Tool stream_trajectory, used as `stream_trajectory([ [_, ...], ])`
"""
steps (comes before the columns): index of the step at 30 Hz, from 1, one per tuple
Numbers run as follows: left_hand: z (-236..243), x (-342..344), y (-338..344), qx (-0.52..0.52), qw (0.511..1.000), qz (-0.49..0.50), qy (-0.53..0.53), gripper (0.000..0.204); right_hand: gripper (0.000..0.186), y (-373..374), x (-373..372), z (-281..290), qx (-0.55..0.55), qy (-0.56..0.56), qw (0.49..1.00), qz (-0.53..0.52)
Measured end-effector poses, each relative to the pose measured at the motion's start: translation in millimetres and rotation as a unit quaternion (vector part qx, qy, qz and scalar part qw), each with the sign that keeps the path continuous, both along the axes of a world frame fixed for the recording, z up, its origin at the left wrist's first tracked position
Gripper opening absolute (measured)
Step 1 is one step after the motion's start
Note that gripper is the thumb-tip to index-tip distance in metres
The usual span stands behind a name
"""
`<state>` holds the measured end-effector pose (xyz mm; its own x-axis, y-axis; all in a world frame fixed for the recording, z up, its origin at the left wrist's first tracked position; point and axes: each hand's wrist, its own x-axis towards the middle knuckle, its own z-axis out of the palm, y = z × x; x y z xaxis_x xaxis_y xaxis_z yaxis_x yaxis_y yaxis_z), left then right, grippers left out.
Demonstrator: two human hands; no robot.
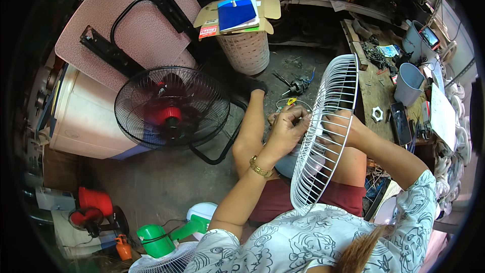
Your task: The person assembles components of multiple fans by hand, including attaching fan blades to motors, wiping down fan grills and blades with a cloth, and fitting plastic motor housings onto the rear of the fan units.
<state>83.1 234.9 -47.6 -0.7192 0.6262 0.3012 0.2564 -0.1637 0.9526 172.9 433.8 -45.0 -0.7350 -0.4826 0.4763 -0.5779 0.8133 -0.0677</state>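
Biggest thing first: the white fan grille (317, 144) is up on edge above your lap (273, 202), a bit to the 3 o'clock side of your view. You've got it nearly side-on, so its long axis looks like it runs from about 1 o'clock at the top to 7 at the bottom, with the broad faces pointing roughly at 10 and 4. Can't tell for sure which face bulges out

Next size down, hands. Your left hand (288, 129) is by the middle on the 9 o'clock side, thumb and fingertips drawn together in a pinch, though what's in it is too small to make out. Your right hand (344, 127) is at 3 o'clock, behind the wires; fingers look curled but the tips are hidden, so no idea if they're gripping anything

Looks like fiddly centre work to me. I'd brace with the right so nothing rocks, do the fine stuff with the left fingertips, and go easy on the wires

Smaller bits: a motor-looking part (300, 86) at 11 o'clock, then the white lobed ring (377, 114) at 2, so mind your right elbow
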Motion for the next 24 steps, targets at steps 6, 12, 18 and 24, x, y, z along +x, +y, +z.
stream_trajectory([
  [6,3.4,-4.6,-1.1,-0.009,1.000,-0.027,0.004,0.028,0.034,-2.0,1.4,-2.1,-0.002,0.053,0.999,-0.004],
  [12,8.4,-22.7,-20.1,-0.059,0.996,-0.050,-0.044,0.027,0.034,-10.7,-3.7,18.8,0.045,-0.293,0.941,-0.166],
  [18,149.9,-201.7,-125.6,-0.301,0.873,0.133,0.361,0.033,0.036,-5.0,1.1,21.1,0.024,-0.267,0.945,-0.186],
  [24,152.1,-415.0,-258.5,-0.822,0.491,-0.154,0.242,0.042,0.038,-2.7,-16.9,18.6,0.007,-0.267,0.953,-0.142],
])
